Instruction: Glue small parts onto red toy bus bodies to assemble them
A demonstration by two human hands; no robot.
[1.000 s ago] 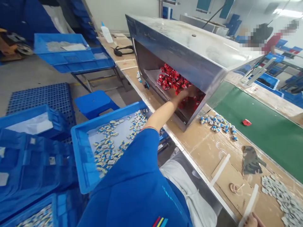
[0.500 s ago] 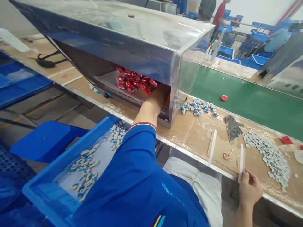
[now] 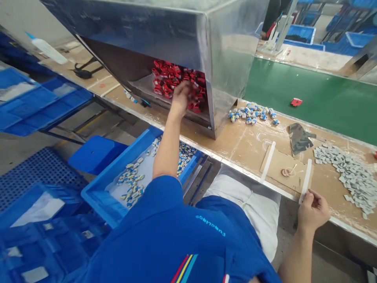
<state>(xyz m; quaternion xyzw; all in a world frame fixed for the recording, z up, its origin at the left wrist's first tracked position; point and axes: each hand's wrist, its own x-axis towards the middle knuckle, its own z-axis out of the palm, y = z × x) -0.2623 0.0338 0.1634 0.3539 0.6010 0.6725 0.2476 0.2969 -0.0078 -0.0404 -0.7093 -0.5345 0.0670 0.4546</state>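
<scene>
My left hand (image 3: 182, 95) is inside the open-fronted metal box, over a heap of small red plastic parts (image 3: 167, 76). Motion and shadow blur its fingers, so whether it holds a part cannot be told. My right hand (image 3: 313, 209) rests at the bench edge, its fingers curled in. Just beside it lies the lower end of a white strip (image 3: 306, 177) on a cardboard piece (image 3: 275, 167). What those fingers hold, if anything, is hidden. On the cardboard sits a small round brown item (image 3: 286, 172) with thin pale sticks.
The metal box (image 3: 226, 70) stands on the bench. White-blue-yellow parts (image 3: 251, 113) lie right of it, then a camouflage cloth scrap (image 3: 299, 138) and grey pieces (image 3: 350, 173). One red part (image 3: 296, 102) sits on the green belt (image 3: 273, 84). A blue tray (image 3: 94, 194) is below left.
My left hand has moved left and away from the box's right wall, uncovering more red parts. My right hand stays at the bench edge. The head view has tilted down.
</scene>
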